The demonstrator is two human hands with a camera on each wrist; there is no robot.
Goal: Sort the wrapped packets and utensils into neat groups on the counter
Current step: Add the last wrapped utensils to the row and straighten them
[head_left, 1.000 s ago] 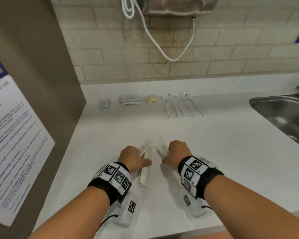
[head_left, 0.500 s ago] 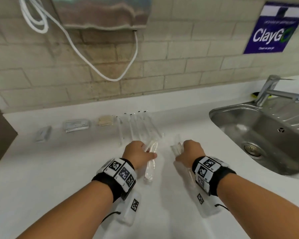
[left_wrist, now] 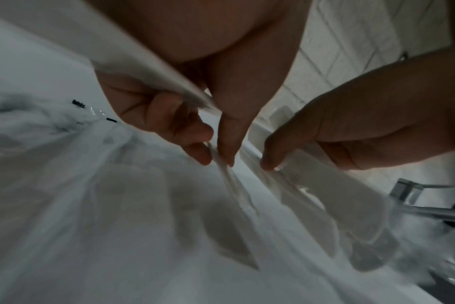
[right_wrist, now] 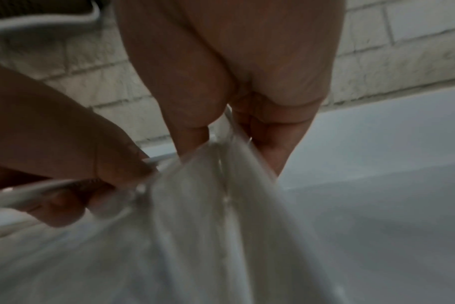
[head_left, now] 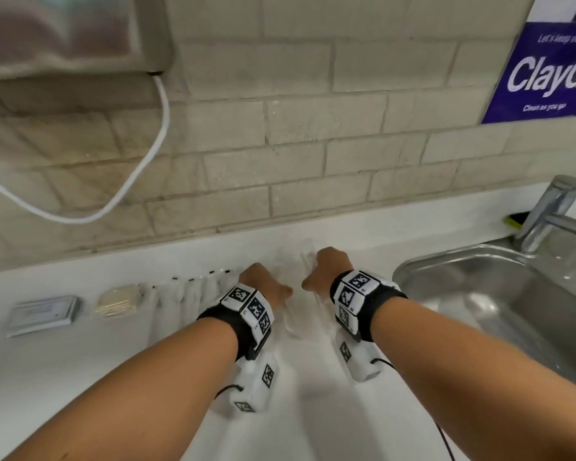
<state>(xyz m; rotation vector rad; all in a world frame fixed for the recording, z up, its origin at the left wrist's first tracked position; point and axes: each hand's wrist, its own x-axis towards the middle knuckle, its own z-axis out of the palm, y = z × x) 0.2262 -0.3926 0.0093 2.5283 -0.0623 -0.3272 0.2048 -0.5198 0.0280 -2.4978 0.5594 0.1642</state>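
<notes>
Both hands are at the back of the white counter, close to the wall. My left hand pinches a clear-wrapped white utensil; in the left wrist view the left hand grips the wrapper between thumb and fingers. My right hand grips another wrapped white utensil, and its fingers curl round the clear wrap. Left of the hands lies a row of wrapped thin sticks, then a tan packet and a grey packet.
A steel sink with a tap lies just right of my right arm. The tiled wall stands close behind the hands, with a white cord hanging from a dispenser. A purple sign is at top right.
Both hands have carried their wrapped utensils from the front of the counter to the back, ending just right of the row of sticks. The view has swung right and closer.
</notes>
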